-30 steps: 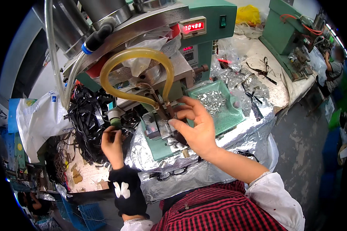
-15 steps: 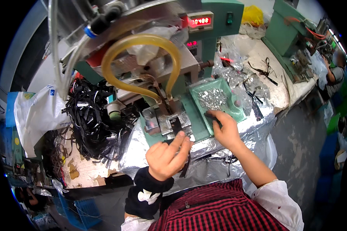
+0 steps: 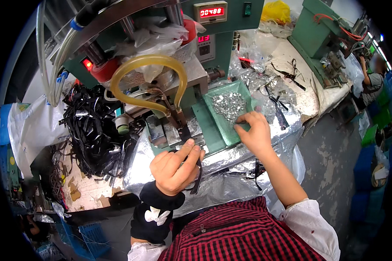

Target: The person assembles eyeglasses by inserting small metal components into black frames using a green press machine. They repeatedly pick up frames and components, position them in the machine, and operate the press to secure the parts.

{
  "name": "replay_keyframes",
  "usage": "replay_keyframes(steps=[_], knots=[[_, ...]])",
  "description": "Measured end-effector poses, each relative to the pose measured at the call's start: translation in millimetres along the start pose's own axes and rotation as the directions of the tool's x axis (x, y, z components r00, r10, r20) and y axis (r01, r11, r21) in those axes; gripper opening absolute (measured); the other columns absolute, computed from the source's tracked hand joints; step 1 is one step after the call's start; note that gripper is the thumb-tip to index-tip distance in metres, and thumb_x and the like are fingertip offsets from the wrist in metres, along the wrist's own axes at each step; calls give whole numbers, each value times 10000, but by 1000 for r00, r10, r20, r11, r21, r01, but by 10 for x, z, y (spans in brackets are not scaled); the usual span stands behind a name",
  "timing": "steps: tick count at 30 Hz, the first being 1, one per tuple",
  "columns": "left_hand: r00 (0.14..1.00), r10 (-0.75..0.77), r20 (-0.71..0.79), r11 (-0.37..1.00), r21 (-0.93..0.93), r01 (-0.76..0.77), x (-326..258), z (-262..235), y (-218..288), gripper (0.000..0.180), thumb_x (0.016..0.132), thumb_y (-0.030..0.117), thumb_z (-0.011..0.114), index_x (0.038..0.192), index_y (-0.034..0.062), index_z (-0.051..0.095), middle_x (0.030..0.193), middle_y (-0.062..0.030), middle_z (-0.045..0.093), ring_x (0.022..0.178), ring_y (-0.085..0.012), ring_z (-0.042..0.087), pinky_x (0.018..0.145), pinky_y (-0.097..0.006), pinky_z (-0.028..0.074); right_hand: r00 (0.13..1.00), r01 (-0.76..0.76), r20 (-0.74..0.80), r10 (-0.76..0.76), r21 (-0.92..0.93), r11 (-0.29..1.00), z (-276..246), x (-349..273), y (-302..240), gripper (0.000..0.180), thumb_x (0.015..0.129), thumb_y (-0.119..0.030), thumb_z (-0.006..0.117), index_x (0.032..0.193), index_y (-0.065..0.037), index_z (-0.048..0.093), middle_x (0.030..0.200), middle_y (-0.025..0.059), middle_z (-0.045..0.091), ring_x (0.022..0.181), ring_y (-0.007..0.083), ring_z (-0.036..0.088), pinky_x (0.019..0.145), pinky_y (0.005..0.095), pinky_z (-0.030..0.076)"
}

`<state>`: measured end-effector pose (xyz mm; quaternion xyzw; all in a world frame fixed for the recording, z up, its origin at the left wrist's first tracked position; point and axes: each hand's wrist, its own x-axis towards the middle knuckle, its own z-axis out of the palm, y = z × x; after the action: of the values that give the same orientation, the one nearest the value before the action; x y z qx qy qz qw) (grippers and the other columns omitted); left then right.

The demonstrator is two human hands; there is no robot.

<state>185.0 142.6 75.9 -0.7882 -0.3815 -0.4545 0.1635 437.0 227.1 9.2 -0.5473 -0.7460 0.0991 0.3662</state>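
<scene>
Left fingers point(image 3: 185, 149) on black strip point(image 3: 185, 132)

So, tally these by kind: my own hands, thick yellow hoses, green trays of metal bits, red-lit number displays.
Left hand and right hand: 2
Yellow hose: 1
Green tray: 1
Upper display and lower display: 2
Total: 6

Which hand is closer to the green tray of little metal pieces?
Right. The right hand is at the near right side of the green tray; the left hand is farther off, to the tray's left, at a black strip.
</scene>
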Motion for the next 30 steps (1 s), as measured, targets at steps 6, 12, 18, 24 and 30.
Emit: replay_keyframes(steps=[6, 12, 18, 24, 30], knots=[[951, -302, 59, 949, -78, 306, -219, -172, 312, 449, 672, 15, 817, 1110, 53, 728, 1174, -141, 732, 658, -189, 662, 557, -280, 481, 993, 62, -90, -79, -186, 981, 220, 102, -88, 69, 731, -108, 740, 775, -82, 693, 857, 105, 635, 875, 335, 619, 766, 461, 497], [806, -508, -305, 780, 235, 580, -497, -896, 67, 211, 857, -47, 699, 1062, 3, 703, 1036, -122, 744, 775, -174, 674, 690, -283, 510, 995, -5, -102, 3, -21, 1000, 197, 57, -44, 84, 843, -70, 694, 925, -52, 696, 887, 101, 703, 817, 304, 669, 731, 402, 521], [652, -733, -191, 435, 605, 666, -541, -845, -1333, 238, 889, 326, 732, 937, 93, 744, 838, -81, 707, 762, -297, 692, 654, -380, 528, 967, -197, -68, 245, 412, 890, 262, 165, -72, 164, 923, -128, 702, 1018, 4, 724, 843, 79, 714, 738, 123, 627, 702, 268, 496], [373, -908, -189, 198, 592, 781, -891, -314, -1821, 232, 841, 339, 738, 906, 122, 791, 873, -136, 721, 812, -358, 697, 698, -438, 535, 982, -62, -166, 86, 146, 987, 8, -134, 23, 141, 852, -39, 709, 990, -31, 739, 911, 109, 720, 819, 260, 673, 760, 346, 519], [426, -900, -96, 284, 611, 739, -985, -1034, -1237, 203, 846, 236, 748, 848, 49, 672, 805, -155, 700, 721, -385, 656, 637, -445, 498, 982, -129, -100, 162, 271, 954, -350, -240, -207, 125, 835, -24, 709, 954, -39, 742, 934, 102, 725, 888, 255, 678, 805, 357, 514]])
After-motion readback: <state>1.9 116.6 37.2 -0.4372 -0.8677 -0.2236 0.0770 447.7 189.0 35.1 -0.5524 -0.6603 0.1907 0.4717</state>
